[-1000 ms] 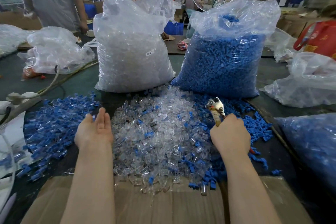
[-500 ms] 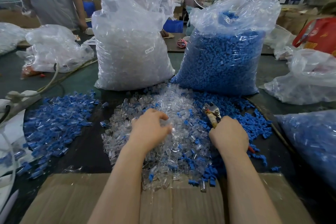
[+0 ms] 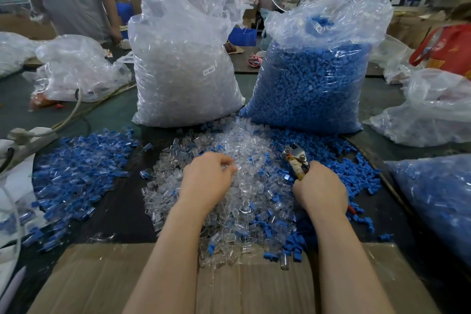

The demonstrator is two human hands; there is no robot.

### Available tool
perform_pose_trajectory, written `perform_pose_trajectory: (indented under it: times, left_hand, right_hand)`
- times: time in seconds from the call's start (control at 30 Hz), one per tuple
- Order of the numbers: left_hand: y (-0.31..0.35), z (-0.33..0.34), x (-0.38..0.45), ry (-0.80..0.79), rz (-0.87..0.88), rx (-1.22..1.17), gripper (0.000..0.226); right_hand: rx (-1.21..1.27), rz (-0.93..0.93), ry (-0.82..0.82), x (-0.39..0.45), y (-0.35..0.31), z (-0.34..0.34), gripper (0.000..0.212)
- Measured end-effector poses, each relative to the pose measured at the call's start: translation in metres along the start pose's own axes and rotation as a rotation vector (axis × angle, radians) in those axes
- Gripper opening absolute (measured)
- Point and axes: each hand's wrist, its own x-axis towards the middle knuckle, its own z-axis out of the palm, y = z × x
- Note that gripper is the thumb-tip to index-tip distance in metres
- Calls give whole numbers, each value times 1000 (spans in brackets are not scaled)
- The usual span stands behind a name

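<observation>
Clear plastic pieces [image 3: 244,150] lie in a loose heap at the middle of the dark table [image 3: 122,211] — small, see-through, tube-like shells that glint where the light catches them, with stray blue bits scattered through. The left hand [image 3: 207,181] rests back-up on top of this heap, its fingers [image 3: 221,160] curled down into the shells. The tips are buried among them, so I cannot tell whether they pinch one. Just right of the heap the right hand [image 3: 319,186] is closed in a fist round the handles of a pair of pliers [image 3: 297,159]. The metal head of the pliers points away from the person and sits low over the heap's right edge. The handle shows a worn yellowish wrapping, and a red tip sticks out behind the fist.

Right of the heap, and running into it, spreads a drift of solid blue pieces [image 3: 339,160]. Left of the heap, across a bare strip of table, lies a flatter spread of blue-and-clear pieces [image 3: 79,160]. Behind the heap stand two big transparent sacks, both touching its far edge: a sack of clear pieces [image 3: 183,71] at the left with a small white label [image 3: 209,70], and a sack of blue pieces [image 3: 311,84] at the right. On the near side the heap spills onto a sheet of brown cardboard [image 3: 242,288] — both forearms cross it.
</observation>
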Motion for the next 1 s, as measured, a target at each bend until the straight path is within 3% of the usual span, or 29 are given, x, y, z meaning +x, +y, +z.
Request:
perform_pose_trajectory:
  times: [0.2, 0.43, 0.67, 0.87, 1.0]
  left_hand:
    - [0, 3, 2, 63, 6, -64, 11]
    - [1, 6, 2, 115, 28, -154, 18]
    - [1, 8, 2, 101, 84, 32, 27]
    - [6, 7, -2, -54, 80, 135, 35]
    - [11, 8, -4, -35, 93, 182, 30]
  right_hand:
    - [33, 1, 37, -1, 1, 0, 16]
    - [98, -36, 125, 0, 0, -1, 15]
    - [199, -120, 161, -1, -2, 0, 12]
    - [226, -152, 190, -3, -6, 4, 14]
    - [241, -151, 199, -2, -5, 3, 16]
